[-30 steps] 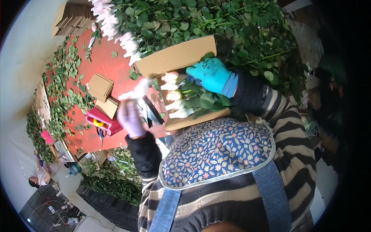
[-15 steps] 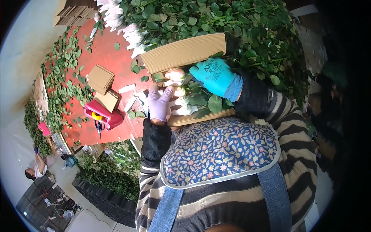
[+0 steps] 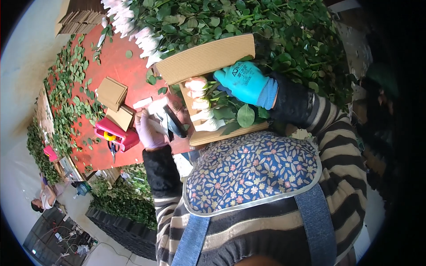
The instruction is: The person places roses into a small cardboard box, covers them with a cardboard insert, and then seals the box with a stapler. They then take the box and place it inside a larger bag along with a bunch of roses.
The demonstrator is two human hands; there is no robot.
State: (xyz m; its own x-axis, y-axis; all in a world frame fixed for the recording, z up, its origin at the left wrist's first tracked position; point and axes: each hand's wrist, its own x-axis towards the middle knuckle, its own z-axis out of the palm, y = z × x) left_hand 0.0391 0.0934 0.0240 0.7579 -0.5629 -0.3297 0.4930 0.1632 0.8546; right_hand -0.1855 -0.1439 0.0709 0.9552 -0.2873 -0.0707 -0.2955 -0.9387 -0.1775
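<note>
Pink-cream roses [image 3: 196,84] lie in a folded corrugated cardboard wrap [image 3: 206,60], beside white-sleeved rose heads [image 3: 210,125]. My right hand [image 3: 244,84], in a turquoise glove, curls over the stems just right of the blooms; its fingertips are partly hidden. Left of the wrap, my left hand [image 3: 150,131], in a lavender glove, has its fingers bent together at a white slip [image 3: 158,106]. Whatever lies between those fingertips is blurred. A black-edged tool [image 3: 176,122] lies between that hand and the wrap, its kind unclear.
Small cardboard pieces [image 3: 112,93] and a pink holder [image 3: 126,135] with scissors [image 3: 113,148] sit on the red table [image 3: 120,57]. A leafy rose pile [image 3: 288,31] fills the far side. Another person [image 3: 44,197] is at the far left.
My left hand has left the roses and moved left to the white slips, uncovering the blooms and the black-edged tool. My right hand stays on the stems, nearly still.
</note>
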